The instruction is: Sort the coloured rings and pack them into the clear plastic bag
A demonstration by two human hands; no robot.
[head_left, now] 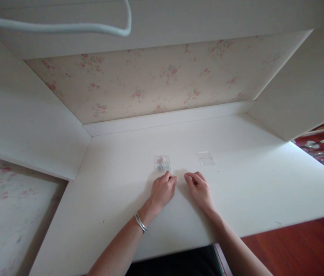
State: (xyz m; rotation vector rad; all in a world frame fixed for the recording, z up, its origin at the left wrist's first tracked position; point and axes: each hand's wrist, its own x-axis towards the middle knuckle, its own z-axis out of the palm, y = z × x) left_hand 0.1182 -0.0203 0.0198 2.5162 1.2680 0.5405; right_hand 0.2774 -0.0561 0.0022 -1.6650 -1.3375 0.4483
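Note:
My left hand (163, 189) is closed in a pinch just in front of a small clear plastic box (155, 158). A tiny yellowish piece (176, 176), too small to name, shows at its fingertips. Several small items (160, 167), reddish, dark and greenish, lie inside the box. A short gap to the right, my right hand (199, 188) has its thumb and forefinger pressed together; whatever it may hold is too small to make out. Beyond that hand, a flat clear plastic lid or tray (206, 158) rests on the white desktop (130, 149).
White side panels (30, 115) and a floral-papered back wall (150, 84) enclose the desk. A white cable (64, 28) hangs across the upper left. Tiny dark specks, one a short sliver (103, 221), lie on the desktop. Red flooring (294, 245) shows at lower right.

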